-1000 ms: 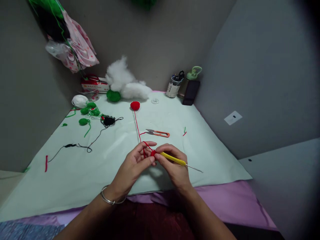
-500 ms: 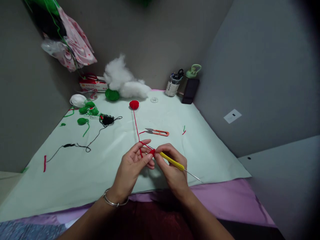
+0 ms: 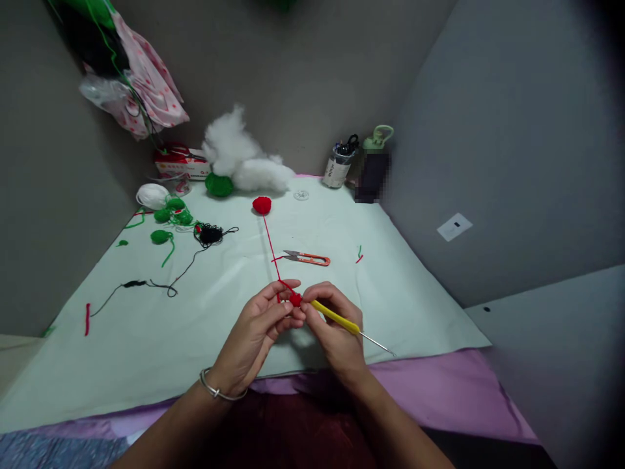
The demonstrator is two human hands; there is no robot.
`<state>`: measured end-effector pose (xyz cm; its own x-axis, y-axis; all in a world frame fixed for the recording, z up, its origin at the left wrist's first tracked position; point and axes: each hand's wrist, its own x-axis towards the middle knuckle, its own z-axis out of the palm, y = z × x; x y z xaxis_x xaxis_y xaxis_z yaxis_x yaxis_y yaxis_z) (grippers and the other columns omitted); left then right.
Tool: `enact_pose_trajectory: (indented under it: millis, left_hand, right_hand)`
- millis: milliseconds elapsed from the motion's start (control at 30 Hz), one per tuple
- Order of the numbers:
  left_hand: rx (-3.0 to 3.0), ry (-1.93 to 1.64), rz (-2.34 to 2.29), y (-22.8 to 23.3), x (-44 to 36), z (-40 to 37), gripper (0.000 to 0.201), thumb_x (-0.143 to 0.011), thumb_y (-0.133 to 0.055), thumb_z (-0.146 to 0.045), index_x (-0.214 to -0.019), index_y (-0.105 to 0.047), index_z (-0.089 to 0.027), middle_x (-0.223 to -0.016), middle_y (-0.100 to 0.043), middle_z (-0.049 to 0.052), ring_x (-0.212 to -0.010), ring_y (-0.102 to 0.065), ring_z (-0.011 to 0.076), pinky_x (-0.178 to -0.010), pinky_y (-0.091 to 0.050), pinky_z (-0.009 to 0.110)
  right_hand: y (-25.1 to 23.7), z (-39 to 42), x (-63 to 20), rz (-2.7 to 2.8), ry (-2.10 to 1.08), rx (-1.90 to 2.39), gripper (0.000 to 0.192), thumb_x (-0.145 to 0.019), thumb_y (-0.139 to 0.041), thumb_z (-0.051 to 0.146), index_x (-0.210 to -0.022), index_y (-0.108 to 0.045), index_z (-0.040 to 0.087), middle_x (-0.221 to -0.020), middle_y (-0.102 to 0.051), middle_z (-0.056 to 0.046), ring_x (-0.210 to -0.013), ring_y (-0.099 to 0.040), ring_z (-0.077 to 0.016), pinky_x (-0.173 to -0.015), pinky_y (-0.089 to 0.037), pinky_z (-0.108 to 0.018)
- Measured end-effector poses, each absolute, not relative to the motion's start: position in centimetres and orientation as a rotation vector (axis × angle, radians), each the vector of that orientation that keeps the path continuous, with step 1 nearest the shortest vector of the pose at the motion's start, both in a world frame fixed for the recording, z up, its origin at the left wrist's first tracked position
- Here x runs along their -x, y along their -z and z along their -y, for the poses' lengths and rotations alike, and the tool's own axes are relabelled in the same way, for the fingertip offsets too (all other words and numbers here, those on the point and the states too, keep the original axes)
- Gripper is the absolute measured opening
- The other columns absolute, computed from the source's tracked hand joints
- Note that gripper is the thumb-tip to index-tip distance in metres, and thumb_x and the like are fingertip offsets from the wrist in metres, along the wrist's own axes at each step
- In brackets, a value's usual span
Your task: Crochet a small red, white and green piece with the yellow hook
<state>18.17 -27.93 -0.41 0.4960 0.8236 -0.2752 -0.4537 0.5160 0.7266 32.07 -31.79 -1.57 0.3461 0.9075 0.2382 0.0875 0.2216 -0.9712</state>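
My left hand (image 3: pixel 258 329) pinches a small red crocheted piece (image 3: pixel 295 299) between thumb and fingers, with the red yarn strand (image 3: pixel 271 247) running over its forefinger. The strand leads back to a red yarn ball (image 3: pixel 262 205) farther up the pale green mat (image 3: pixel 205 326). My right hand (image 3: pixel 334 326) grips a yellow-handled crochet hook (image 3: pixel 336 316); its hook end is at the red piece and its metal tail points right. Both hands meet above the mat's near edge.
Orange thread snips (image 3: pixel 307 258) lie just beyond my hands. Green yarn pieces (image 3: pixel 170 218), a white yarn ball (image 3: pixel 152 195), black thread (image 3: pixel 209 234), white stuffing (image 3: pixel 241 159), a green ball (image 3: pixel 219 185), a red box (image 3: pixel 180 163), a jar (image 3: pixel 338 168) and a bottle (image 3: pixel 374 163) line the back. Walls close in on three sides.
The left forefinger has lowered and curled closer to the red piece, pulling the red strand straighter. The hook's tip has shifted slightly at the piece. Nothing else on the mat moved.
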Motion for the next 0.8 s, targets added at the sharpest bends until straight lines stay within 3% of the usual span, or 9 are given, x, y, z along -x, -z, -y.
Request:
enact_pose_trajectory:
  millis: [133, 400, 567, 667, 733, 800]
  left_hand:
    - [-0.678, -0.844, -0.675, 0.3, -18.3, 27.9, 0.043, -0.081, -0.086, -0.021, -0.121, -0.072, -0.016, -0.084, -0.072, 0.002, -0.073, -0.067, 0.0106, -0.074, -0.057, 0.021]
    - [-0.735, -0.927, -0.678, 1.3, -18.6, 28.1, 0.032, -0.082, -0.086, -0.027, -0.112, -0.077, -0.021, -0.081, -0.067, 0.0, -0.076, -0.063, 0.012, -0.077, -0.054, 0.024]
    - [-0.903, -0.819, -0.634, 0.7, -17.5, 27.2, 0.028, -0.087, -0.08, -0.035, -0.112, -0.078, -0.024, -0.093, -0.072, 0.006, -0.084, -0.067, 0.0178, -0.077, -0.058, 0.03]
    - [-1.283, -0.719, -0.695, -0.5, -15.3, 24.7, 0.019, -0.086, -0.078, -0.039, -0.093, -0.081, -0.022, -0.12, -0.072, 0.014, -0.092, -0.069, 0.024, -0.075, -0.06, 0.036]
    - [-1.539, -0.875, -0.909, -1.5, -13.0, 21.8, 0.016, -0.085, -0.077, -0.035, -0.076, -0.079, -0.022, -0.119, -0.074, 0.012, -0.097, -0.069, 0.0252, -0.075, -0.059, 0.032]
    - [-1.667, -1.01, -1.14, -2.5, -10.3, 17.8, 0.011, -0.08, -0.082, -0.028, -0.072, -0.077, -0.021, -0.112, -0.076, 0.01, -0.106, -0.067, 0.0264, -0.086, -0.055, 0.031]
  right_hand:
    - [1.5, 31.8, -32.3, 1.119, -0.728, 1.179, 0.011, -0.085, -0.072, 0.014, -0.082, -0.072, 0.024, -0.082, -0.068, 0.001, -0.075, -0.065, -0.0132, -0.068, -0.052, -0.023]
    - [1.2, 32.0, -33.0, 1.228, -0.725, 1.158, 0.008, -0.087, -0.078, 0.019, -0.082, -0.074, 0.024, -0.083, -0.068, -0.001, -0.078, -0.065, -0.0157, -0.07, -0.052, -0.027]
    - [1.1, 31.7, -33.7, 1.124, -0.789, 1.122, 0.008, -0.084, -0.08, 0.021, -0.079, -0.073, 0.023, -0.08, -0.068, -0.001, -0.074, -0.065, -0.0152, -0.066, -0.052, -0.026]
    - [1.4, 31.5, -34.6, 1.0, -0.86, 1.096, 0.012, -0.082, -0.083, 0.023, -0.078, -0.072, 0.023, -0.078, -0.067, 0.001, -0.07, -0.064, -0.0137, -0.065, -0.052, -0.025]
    - [1.7, 31.6, -35.2, 0.951, -0.903, 1.087, 0.014, -0.081, -0.084, 0.024, -0.078, -0.071, 0.023, -0.077, -0.066, 0.001, -0.07, -0.063, -0.0134, -0.066, -0.052, -0.025]
    - [1.9, 31.7, -35.6, 0.921, -0.936, 1.078, 0.016, -0.08, -0.085, 0.025, -0.078, -0.07, 0.023, -0.078, -0.066, 0.001, -0.07, -0.062, -0.0133, -0.066, -0.051, -0.025]
